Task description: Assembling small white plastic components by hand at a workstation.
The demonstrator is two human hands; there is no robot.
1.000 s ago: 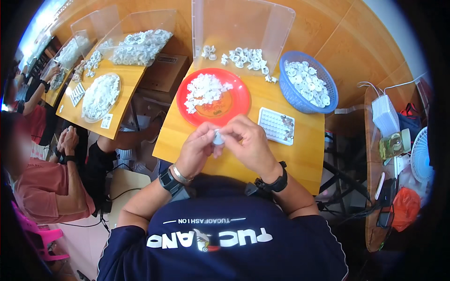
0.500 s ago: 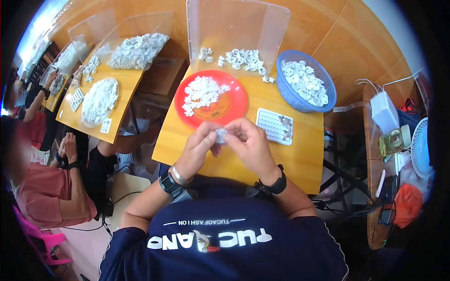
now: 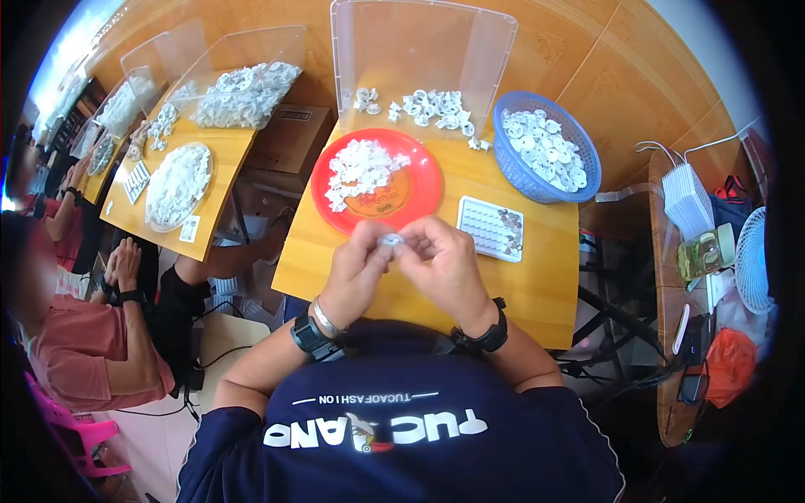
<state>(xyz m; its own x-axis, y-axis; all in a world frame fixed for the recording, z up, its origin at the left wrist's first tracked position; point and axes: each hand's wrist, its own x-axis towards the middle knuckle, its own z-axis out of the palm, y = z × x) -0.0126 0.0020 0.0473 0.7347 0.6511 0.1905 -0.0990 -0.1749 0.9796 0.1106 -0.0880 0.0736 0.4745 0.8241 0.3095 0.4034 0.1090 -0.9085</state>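
Between the fingertips of both hands is a small round white plastic part (image 3: 391, 240), held over the table's near half. My left hand (image 3: 357, 267) pinches it from the left and my right hand (image 3: 439, 261) from the right; the fingers partly cover it. Just beyond them lies a red plate (image 3: 426, 194) with a heap of small white pieces (image 3: 366, 168). To the right of my right hand is a white tray (image 3: 478, 220) with rows of slots and several small dark metal pieces (image 3: 510, 228) at its right end.
A blue basket (image 3: 513, 174) full of round white parts stands at the back right. Loose white parts (image 3: 433, 109) lie before a clear plastic bin (image 3: 423, 50). At left, a person (image 3: 101, 344) sits by another table (image 3: 220, 180) with white parts. A side table (image 3: 671, 369) is at right.
My hands have shifted slightly, and the white part is now tilted differently between the fingertips. The plate, basket and tray look the same.
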